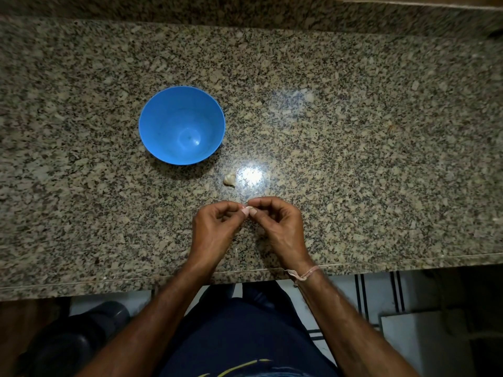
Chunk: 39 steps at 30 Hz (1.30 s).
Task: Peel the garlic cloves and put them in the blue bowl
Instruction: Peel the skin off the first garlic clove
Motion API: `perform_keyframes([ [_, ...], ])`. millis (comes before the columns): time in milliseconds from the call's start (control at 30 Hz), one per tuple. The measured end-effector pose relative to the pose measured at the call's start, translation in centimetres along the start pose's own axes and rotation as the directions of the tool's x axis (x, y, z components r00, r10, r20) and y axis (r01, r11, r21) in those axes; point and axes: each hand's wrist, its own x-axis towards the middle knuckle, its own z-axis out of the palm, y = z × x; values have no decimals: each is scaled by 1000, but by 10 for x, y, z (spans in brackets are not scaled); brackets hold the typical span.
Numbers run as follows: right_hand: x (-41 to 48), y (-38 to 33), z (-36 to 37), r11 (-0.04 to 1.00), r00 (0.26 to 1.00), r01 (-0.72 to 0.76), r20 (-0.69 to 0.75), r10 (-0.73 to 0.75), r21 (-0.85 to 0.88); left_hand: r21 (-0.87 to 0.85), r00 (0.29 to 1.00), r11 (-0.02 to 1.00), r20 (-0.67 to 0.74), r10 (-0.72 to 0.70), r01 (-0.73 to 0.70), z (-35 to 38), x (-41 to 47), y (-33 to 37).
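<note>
Both hands are working just inside the counter's (353, 131) near edge: the left hand (215, 229) and right hand (277, 227) are pinching one small garlic clove (248, 210) between thumb and fingertips, clamped on it from either side. The clove is judged light, firm and slippery under brittle papery skin, so gripping near its ends is advisable. A further clove cluster (229, 179) is lying nearer mid-counter, beside the empty blue bowl (152, 123).

Clove (248, 209) mostly hidden by fingers (254, 211).
</note>
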Motion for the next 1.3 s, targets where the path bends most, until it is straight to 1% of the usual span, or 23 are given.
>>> perform_keyframes([
  [67,0,0,0,1000,1000,-1,7,1,13,-27,1000,999,7,-21,21,0,1,3],
  [133,0,-1,0,1000,1000,-3,10,3,21,-104,997,992,18,-77,78,-1,1,5],
  [200,0,0,0,1000,1000,-1,-1,1,19,-146,995,984,37,-98,102,-1,1,5],
  [367,1,1,3,999,999,-14,-48,12,-34,-141,995,985,40,-96,101,2,1,2],
  [467,2,0,4,995,999,10,-30,-13,-97,-168,990,976,41,-132,137,4,0,3],
  [533,0,-2,4,996,1000,16,-9,-17,-85,-106,994,989,4,-106,106,3,0,2],
  [633,-1,-2,4,993,1000,21,-15,-23,-117,159,998,987,-49,30,-22,1,1,1],
  [700,0,0,4,989,999,14,-33,-19,-144,253,995,965,-58,87,-70,1,1,2],
  [767,1,0,5,987,999,9,-51,-18,-162,251,994,964,-49,100,-85,1,0,2],
  [867,-1,0,6,983,997,14,-71,-28,-185,176,998,983,-24,60,-55,1,0,2],
  [1000,-1,0,5,979,998,24,-52,-35,-204,135,998,991,-53,23,-16,0,1,2],
  [1100,-1,-3,6,980,999,17,-23,-22,-196,208,995,976,-57,78,-64,-2,1,1],
  [1200,-1,-3,7,980,999,-22,-36,15,-197,287,989,949,-28,144,-130,-4,2,1],
  [1300,-1,-3,7,978,999,-32,-36,25,-204,312,981,934,-29,192,-174,-5,0,3],
])
